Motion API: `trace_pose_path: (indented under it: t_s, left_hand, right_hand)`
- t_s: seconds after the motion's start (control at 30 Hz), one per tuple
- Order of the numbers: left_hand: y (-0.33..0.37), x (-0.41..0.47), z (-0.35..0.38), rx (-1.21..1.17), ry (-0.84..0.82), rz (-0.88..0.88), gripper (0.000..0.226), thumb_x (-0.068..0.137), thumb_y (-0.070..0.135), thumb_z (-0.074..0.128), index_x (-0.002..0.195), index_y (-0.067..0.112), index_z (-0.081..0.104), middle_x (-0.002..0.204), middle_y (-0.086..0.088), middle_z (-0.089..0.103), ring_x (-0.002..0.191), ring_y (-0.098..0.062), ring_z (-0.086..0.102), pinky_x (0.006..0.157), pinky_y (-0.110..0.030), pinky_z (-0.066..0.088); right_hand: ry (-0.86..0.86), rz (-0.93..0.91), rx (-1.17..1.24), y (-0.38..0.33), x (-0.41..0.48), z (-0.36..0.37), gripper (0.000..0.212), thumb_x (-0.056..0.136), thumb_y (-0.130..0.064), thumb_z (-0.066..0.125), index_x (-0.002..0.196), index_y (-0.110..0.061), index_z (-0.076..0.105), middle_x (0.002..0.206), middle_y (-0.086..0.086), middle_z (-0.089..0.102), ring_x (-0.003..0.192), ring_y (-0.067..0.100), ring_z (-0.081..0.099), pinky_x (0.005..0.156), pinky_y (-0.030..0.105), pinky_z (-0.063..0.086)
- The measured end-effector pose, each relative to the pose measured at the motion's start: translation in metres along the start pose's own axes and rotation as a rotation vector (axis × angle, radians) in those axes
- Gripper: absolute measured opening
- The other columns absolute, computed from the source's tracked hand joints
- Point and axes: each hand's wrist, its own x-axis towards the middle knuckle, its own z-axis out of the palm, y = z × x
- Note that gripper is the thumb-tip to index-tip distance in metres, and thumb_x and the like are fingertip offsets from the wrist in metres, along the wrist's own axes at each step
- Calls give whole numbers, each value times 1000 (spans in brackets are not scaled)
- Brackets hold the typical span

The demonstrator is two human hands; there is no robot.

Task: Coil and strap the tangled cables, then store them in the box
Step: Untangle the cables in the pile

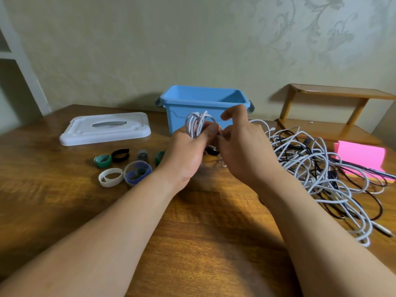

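Observation:
My left hand [188,153] grips a bundle of white cable loops [196,123] in front of the open blue box [203,103]. My right hand [242,144] is beside it, its fingers curled at the cable just right of the bundle; what they pinch is hidden. A tangle of white and black cables [317,168] sprawls on the table to the right. Several rolled straps lie to the left: green [102,160], black [120,155], white [110,177], blue [138,173].
The box's white lid [107,128] lies at the back left of the wooden table [192,243]. A pink sticky-note pad [362,156] with a pen sits at the right edge. A small wooden shelf [330,110] stands behind the tangle.

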Motion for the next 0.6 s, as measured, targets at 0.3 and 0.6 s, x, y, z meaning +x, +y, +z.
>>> trace_pose_path:
  t_s: [0.3, 0.6]
  left_hand:
    - [9, 2, -3, -203, 78, -31, 16, 110, 26, 59, 113, 13, 68, 104, -7, 81, 108, -21, 76, 99, -48, 58]
    - [28, 13, -32, -501, 204, -116, 30, 112, 34, 52, 84, 22, 51, 65, 4, 39, 47, -11, 29, 43, -24, 29]
  right_hand:
    - [-173, 75, -76, 7, 3, -6, 74, 99, -43, 70, 161, -25, 34, 103, -12, 80, 116, 24, 68, 103, 41, 38]
    - [-297, 28, -307, 41, 5, -17, 29, 99, -66, 56, 102, -41, 71, 106, -18, 71, 110, 13, 54, 92, 42, 25]
